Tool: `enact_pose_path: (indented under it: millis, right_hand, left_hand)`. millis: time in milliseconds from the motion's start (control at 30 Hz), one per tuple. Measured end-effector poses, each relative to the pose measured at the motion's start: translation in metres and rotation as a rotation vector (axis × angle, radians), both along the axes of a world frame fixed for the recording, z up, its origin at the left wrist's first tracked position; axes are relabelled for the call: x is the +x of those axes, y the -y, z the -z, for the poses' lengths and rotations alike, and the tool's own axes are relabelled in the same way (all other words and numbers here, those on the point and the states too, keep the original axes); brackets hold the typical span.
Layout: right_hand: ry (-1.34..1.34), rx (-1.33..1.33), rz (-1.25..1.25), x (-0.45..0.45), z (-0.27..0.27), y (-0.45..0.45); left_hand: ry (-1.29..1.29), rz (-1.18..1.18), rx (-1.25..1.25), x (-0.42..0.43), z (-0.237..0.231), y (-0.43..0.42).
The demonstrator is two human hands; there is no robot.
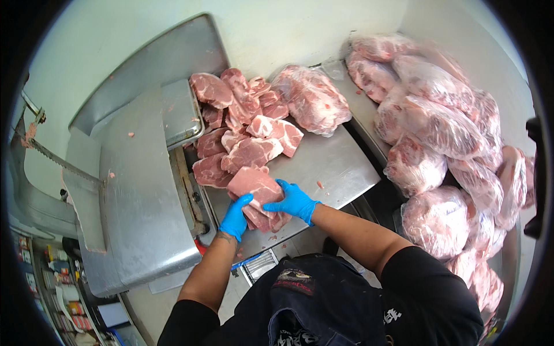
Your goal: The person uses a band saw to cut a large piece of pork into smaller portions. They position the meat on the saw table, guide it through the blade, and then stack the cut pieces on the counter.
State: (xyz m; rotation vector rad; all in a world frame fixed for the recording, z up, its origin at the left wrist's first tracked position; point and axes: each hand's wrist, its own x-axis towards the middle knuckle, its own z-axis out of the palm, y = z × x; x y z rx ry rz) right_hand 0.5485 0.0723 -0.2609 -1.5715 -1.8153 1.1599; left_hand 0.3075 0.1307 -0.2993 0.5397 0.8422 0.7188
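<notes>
Both hands wear blue gloves and grip a stack of raw meat slices point(255, 188) from either side, near the front edge of the steel table point(322, 171). My left hand point(236, 218) holds the stack's left side, and my right hand point(294, 201) its right side, with the thumb lying over the top slice. Just beyond the stack lies a pile of cut meat slices point(251, 153), some marbled with white fat. A large piece of meat in clear plastic wrap point(311, 101) sits behind them, at the table's back right.
On the left stands a meat band saw, its toothed blade point(65, 163) exposed beside the steel saw table point(134, 190). A metal tray point(184, 112) borders the slices. Plastic-wrapped meat pieces point(437, 125) are heaped on the right, across a dark gap point(368, 151). Meat scraps point(320, 184) dot the surfaces.
</notes>
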Motion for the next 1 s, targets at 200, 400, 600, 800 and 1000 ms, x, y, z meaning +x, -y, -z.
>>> enact_pose_path:
  millis: [200, 400, 600, 800, 1000]
  right_hand:
    - [-0.266, -0.044, 0.234, 0.008, 0.039, 0.029]
    - [-0.573, -0.090, 0.660, 0.013, -0.004, 0.099]
    - [-0.499, 0.122, 0.885, 0.037, -0.089, 0.207]
    - [-0.559, 0.332, 1.154, 0.079, -0.090, 0.334]
    - [-0.572, 0.666, 1.515, 0.113, -0.087, 0.524]
  left_hand:
    - [0.187, 0.050, -0.047, 0.018, 0.009, 0.025]
    - [0.195, 0.295, -0.018, 0.050, -0.014, 0.041]
    - [0.477, 0.665, 0.012, 0.106, -0.061, 0.090]
    - [0.231, 0.939, 0.143, 0.204, -0.089, 0.175]
    - [0.197, 1.290, 0.206, 0.323, -0.155, 0.357]
